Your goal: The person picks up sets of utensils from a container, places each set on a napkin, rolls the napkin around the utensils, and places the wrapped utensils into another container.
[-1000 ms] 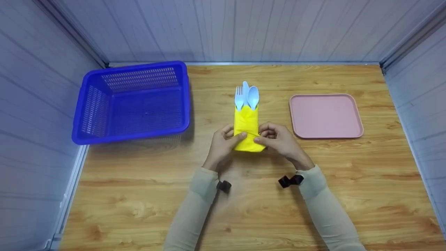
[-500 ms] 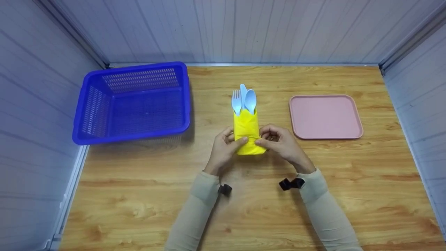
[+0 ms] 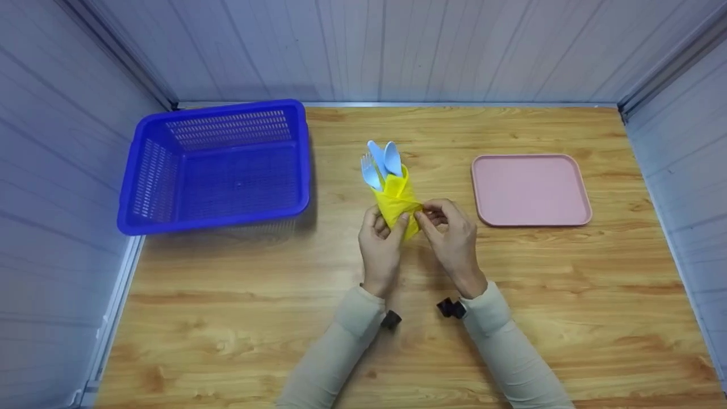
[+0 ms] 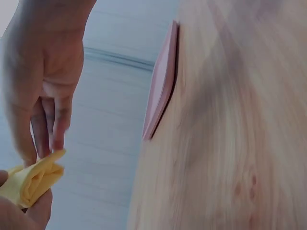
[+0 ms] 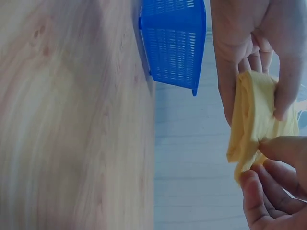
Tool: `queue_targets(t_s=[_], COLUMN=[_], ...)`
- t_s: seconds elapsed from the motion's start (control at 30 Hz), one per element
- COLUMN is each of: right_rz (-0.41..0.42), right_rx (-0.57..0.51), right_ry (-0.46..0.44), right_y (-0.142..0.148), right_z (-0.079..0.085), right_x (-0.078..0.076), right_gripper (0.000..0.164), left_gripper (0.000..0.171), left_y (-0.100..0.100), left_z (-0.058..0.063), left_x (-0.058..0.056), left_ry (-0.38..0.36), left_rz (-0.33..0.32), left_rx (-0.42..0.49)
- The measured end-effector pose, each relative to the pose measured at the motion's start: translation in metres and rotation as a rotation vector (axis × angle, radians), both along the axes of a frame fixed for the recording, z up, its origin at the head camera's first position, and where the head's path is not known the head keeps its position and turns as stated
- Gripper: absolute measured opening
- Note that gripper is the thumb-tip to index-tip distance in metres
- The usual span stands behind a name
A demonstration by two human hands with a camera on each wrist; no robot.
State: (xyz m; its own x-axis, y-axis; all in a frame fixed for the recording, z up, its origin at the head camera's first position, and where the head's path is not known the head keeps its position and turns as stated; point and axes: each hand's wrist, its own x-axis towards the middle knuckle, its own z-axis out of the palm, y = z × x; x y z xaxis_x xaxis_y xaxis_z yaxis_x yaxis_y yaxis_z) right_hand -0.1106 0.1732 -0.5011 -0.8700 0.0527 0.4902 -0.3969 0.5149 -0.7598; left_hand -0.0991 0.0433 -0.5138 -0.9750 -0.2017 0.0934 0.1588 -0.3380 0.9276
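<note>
A folded yellow napkin [image 3: 397, 200] wraps the lower part of a pale blue fork [image 3: 371, 172], knife [image 3: 377, 156] and spoon [image 3: 392, 159], whose heads stick out at its far end. It leans to the left in the head view. My left hand [image 3: 381, 245] grips the napkin's lower left side, thumb on top and fingers behind. With thumb and fingertips, my right hand [image 3: 451, 238] pinches the napkin's right edge. In the right wrist view, the layered folds of the napkin [image 5: 254, 115] show at its lower end. The cutlery handles are hidden inside.
A blue plastic basket [image 3: 213, 224] with slotted walls stands at the left of the wooden table [image 3: 238, 318]. To the right lies a pink rectangular tray [image 3: 531, 190]. Panelled walls [image 3: 352, 51] enclose the back and both sides.
The napkin with the cutlery has turned, so its cutlery end now points up and left. Both wrists have moved closer together, and the right hand pinches the napkin's edge a little higher.
</note>
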Motion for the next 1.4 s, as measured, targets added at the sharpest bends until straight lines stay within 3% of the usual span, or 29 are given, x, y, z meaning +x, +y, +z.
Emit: queue_targets(t_s=[0.17,0.33,0.47,0.6,0.7,0.8,1.17,1.4], right_rz=[0.024,0.086,0.176,0.254,0.284,0.292,0.292,0.263], right_rx=[-0.088,-0.149,-0.274,-0.403,-0.43,-0.441,-0.419,-0.432], right_ry=[0.0,-0.058,-0.22,-0.384,-0.428,-0.427,-0.402,-0.434], right_y=[-0.001,0.002,0.008,0.014,0.016,0.018,0.018,0.015], right_z=[-0.004,-0.005,-0.001,0.017,0.025,0.024,0.02,0.021], right_x=[-0.001,-0.002,-0.003,0.002,0.007,0.01,0.013,0.014], right_gripper=[0.021,0.027,0.028,0.027,0.026,0.024,0.021,0.022], left_gripper=[0.039,0.041,0.041,0.04,0.04,0.039,0.047,0.05], left_y=[0.003,-0.003,-0.015,-0.03,-0.038,-0.041,-0.04,-0.035], left_z=[0.0,-0.001,-0.001,0.001,0.002,0.001,-0.002,-0.003], left_x=[0.0,-0.005,-0.013,-0.023,-0.029,-0.032,-0.032,-0.028], left_ry=[-0.008,0.003,-0.008,-0.034,-0.044,-0.04,-0.07,-0.062], left_rz=[0.011,-0.059,-0.18,-0.341,-0.448,-0.51,-0.556,-0.497], left_rx=[0.008,-0.009,-0.044,-0.082,-0.105,-0.123,-0.147,-0.166])
